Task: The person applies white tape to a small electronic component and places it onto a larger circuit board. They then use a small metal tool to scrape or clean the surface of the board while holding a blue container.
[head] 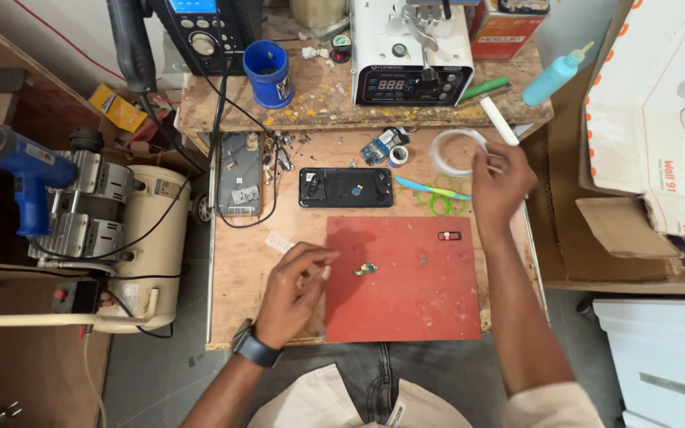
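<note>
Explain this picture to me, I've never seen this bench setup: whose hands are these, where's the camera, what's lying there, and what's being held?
One picture, from a camera worn on the person's head, looking down at a wooden workbench. Both bare hands are the wearer's own. The left hand, with a wristwatch, rests at the edge of a red mat, beside a small circuit part. The right hand holds a white stick-like tool near a roll of clear tape. Behind the mat lies an opened black phone; at its right, tweezers.

My plywood bench (239, 277) carries 1 red mat (414, 293), 1 opened phone (346, 187), 1 tape roll (455, 150), 1 phone frame (239, 176).
</note>
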